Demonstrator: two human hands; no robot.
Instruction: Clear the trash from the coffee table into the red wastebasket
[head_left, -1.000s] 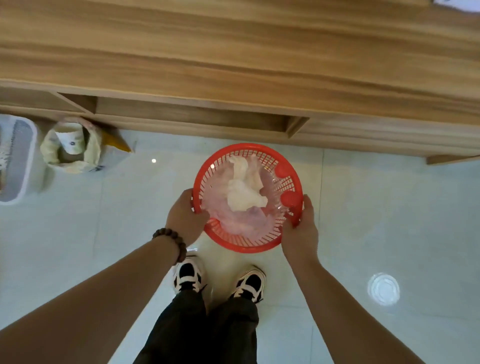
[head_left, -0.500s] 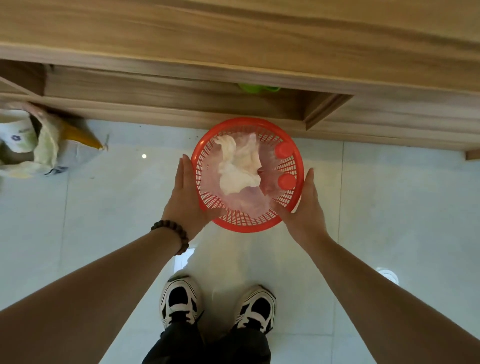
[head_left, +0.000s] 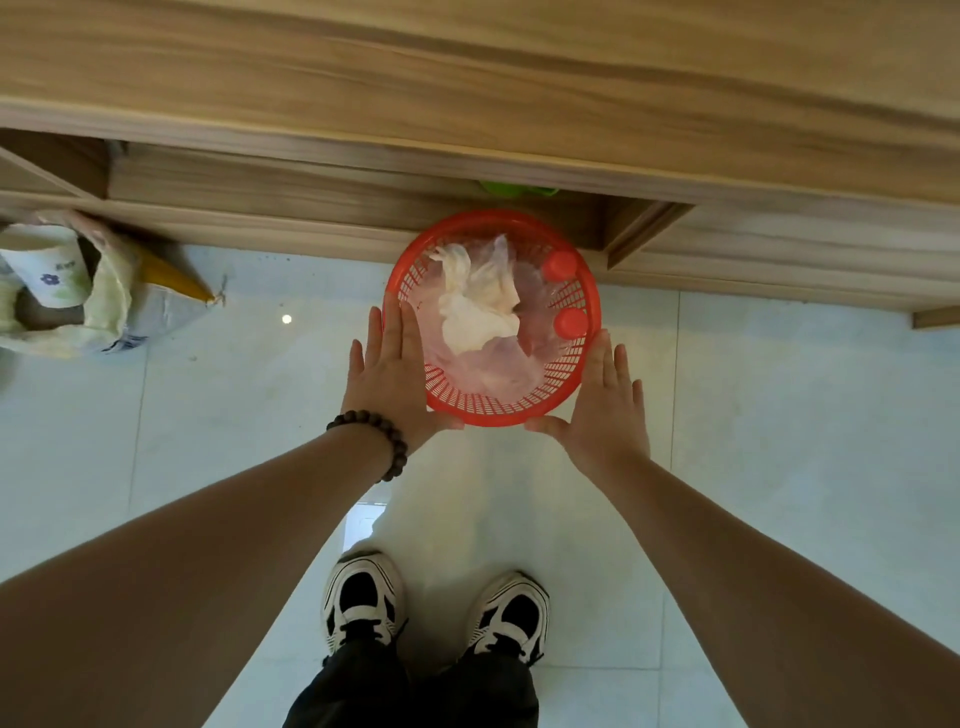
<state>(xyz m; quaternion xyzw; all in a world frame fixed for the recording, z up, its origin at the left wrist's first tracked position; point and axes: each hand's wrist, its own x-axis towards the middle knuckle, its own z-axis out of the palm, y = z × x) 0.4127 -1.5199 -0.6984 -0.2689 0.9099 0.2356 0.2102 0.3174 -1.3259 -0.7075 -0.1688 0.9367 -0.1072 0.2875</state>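
Round red plastic lattice wastebasket (head_left: 493, 405) sits on the pale tiled floor (head_left: 779, 415), right against the front edge of the light wooden coffee table (head_left: 467, 104). Inside: crumpled white tissue (head_left: 478, 306), clear plastic wrap, two red bottle caps (head_left: 560, 266). Left hand (head_left: 389, 379) flat, fingers straight and close together, against the basket's left side; right hand (head_left: 608, 410) flat likewise at its right side, gripping nothing. Beaded bracelet (head_left: 384, 431) on left wrist.

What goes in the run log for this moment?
left hand: open | right hand: open | red wastebasket: on floor between hands | contents: white tissue
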